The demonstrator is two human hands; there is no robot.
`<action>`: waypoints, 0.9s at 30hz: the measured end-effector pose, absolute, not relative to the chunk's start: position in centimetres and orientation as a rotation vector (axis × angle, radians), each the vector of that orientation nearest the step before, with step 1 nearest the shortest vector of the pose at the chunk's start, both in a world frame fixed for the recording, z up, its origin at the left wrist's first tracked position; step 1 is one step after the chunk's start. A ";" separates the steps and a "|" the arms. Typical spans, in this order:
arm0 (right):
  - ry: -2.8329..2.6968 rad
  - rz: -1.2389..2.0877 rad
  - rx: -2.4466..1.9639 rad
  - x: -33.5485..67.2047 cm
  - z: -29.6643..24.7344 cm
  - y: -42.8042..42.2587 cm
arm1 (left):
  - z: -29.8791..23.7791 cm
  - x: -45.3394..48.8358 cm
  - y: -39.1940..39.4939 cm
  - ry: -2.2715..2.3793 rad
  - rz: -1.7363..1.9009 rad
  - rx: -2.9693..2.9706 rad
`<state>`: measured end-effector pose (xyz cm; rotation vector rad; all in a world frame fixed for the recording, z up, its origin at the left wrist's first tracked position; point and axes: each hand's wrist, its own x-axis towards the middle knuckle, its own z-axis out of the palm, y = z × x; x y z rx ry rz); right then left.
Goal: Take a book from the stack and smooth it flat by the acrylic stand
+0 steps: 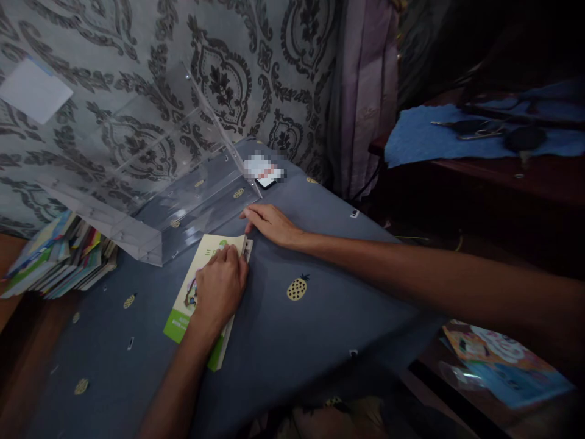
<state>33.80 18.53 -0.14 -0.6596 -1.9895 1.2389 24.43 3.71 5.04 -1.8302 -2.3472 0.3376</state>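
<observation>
A cream and green paperback book [183, 317] lies on the blue-grey tablecloth, with at least one more book's edge showing under its right side. My left hand [222, 280] presses down on its cover with bent fingers, its thumb hidden. Just beyond the book's top right corner is my right hand [269, 222], fingers loosely bent and holding nothing that I can see. Its fingertips come close to the near right corner of a clear acrylic rack [150, 238], which stands tilted in my view with its compartments showing the cloth through them.
Several stacked books [86, 262] sit left of the rack. A phone [269, 182], partly blurred out, lies behind my right hand. On the right, a dark side table holds a blue cloth [411, 134] with scissors [482, 133]. A colourful packet [516, 372] lies lower right.
</observation>
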 end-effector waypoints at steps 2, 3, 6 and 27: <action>-1.978 1.243 -0.655 33.8 -0.2 18.6 | 5.1 24.5 3.7 -2.360 0.345 -1.825; -1.974 1.245 -0.656 33.8 -0.2 18.6 | 5.1 24.6 3.7 -2.365 0.346 -1.823; -1.962 1.245 -0.659 33.8 -0.1 18.5 | 5.3 24.7 3.8 -2.376 0.349 -1.813; -2.171 1.083 -0.558 34.5 0.6 17.3 | 4.2 24.6 3.5 -2.320 0.356 -1.844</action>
